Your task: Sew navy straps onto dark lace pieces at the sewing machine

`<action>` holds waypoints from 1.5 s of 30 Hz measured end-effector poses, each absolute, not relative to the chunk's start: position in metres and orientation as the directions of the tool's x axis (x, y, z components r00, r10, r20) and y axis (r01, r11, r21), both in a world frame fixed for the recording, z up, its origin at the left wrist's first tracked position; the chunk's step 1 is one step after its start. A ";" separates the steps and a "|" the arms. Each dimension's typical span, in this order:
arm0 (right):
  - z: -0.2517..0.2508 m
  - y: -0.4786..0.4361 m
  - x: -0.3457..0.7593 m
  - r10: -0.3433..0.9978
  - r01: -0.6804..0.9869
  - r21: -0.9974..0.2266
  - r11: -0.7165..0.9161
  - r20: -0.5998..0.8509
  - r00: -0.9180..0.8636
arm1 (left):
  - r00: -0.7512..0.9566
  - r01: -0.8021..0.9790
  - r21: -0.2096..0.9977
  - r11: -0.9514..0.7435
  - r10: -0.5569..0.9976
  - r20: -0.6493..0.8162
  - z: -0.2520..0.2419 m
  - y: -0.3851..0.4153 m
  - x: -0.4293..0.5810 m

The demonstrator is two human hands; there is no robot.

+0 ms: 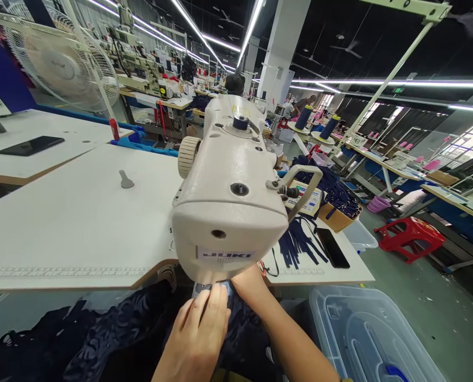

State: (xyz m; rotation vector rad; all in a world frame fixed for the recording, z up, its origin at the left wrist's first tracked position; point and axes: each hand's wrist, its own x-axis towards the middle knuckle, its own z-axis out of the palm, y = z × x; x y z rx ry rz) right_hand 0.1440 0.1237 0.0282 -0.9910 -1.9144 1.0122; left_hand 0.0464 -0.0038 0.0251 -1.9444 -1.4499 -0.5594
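Observation:
A white JUKI sewing machine [228, 212] stands right in front of me, its head end facing me. My left hand [199, 329] is at the base of that head, fingers together and bent over a piece of navy patterned fabric [238, 318]; the fingertips press on the cloth. My right hand [249, 280] reaches in from the right under the machine head. Only its wrist and the back edge show, and its fingers are hidden behind the head. The needle and presser foot are also out of sight. More navy patterned fabric [113, 329] hangs at the lower left.
On the white table lie a small grey metal piece [126, 180], navy strips [298, 244] and a black phone [332, 248]. A cardboard box [338, 217] of strips stands behind. A clear plastic bin [371, 339] is low right, with a red stool [409, 239] beyond.

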 end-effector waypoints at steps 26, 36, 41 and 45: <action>0.032 0.123 0.143 0.817 0.267 -0.842 0.468 0.297 -0.494 | 0.201 0.978 -0.116 -0.173 0.636 0.745 0.025 -0.005 0.044; 0.022 0.124 0.149 0.866 0.323 -0.854 0.409 0.250 -0.433 | 0.358 0.934 -0.243 -0.263 0.723 0.591 0.034 -0.009 0.034; 0.024 0.127 0.149 0.873 0.337 -0.850 0.406 0.251 -0.419 | 0.299 0.953 -0.177 -0.245 0.681 0.668 0.039 -0.007 0.037; 0.025 0.127 0.145 0.881 0.323 -0.859 0.398 0.259 -0.397 | 0.330 0.944 -0.193 -0.269 0.711 0.621 0.039 -0.005 0.036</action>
